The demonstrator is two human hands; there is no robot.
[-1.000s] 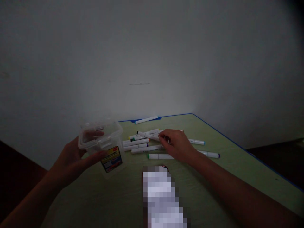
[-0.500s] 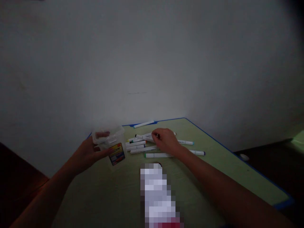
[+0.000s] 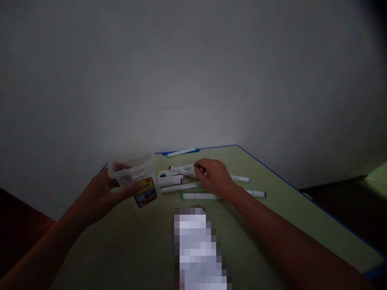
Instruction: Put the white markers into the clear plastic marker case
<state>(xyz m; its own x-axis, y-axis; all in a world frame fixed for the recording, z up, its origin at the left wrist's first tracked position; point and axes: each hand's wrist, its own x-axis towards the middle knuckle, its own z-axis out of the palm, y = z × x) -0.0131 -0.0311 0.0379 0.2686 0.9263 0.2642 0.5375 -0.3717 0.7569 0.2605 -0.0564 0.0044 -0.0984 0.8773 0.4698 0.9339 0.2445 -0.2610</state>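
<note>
My left hand (image 3: 104,195) grips a clear plastic container (image 3: 152,170), thumb over its yellow and blue label and fingers at the far side of its rim. The container is tilted above the table's left part, its mouth uncovered. Over a loose pile of white markers, my right hand (image 3: 215,176) has its fingers pinched together on a white marker (image 3: 182,172) with a dark end. Its other end is hidden behind the fingers. Just in front of that hand lies a green-ended marker (image 3: 201,196); to its right, a blue-tipped marker (image 3: 241,178) pokes out.
A marker (image 3: 181,152) lies alone by the table's back edge. The green table (image 3: 290,225) has a blue rim and meets a pale wall (image 3: 193,80). A blurred-out, pixelated oblong object (image 3: 198,249) lies at the near middle.
The view has shifted slightly, and the container appears a little further left and nearer. My right hand stays at the pile, its fingers still pinched around the marker.
</note>
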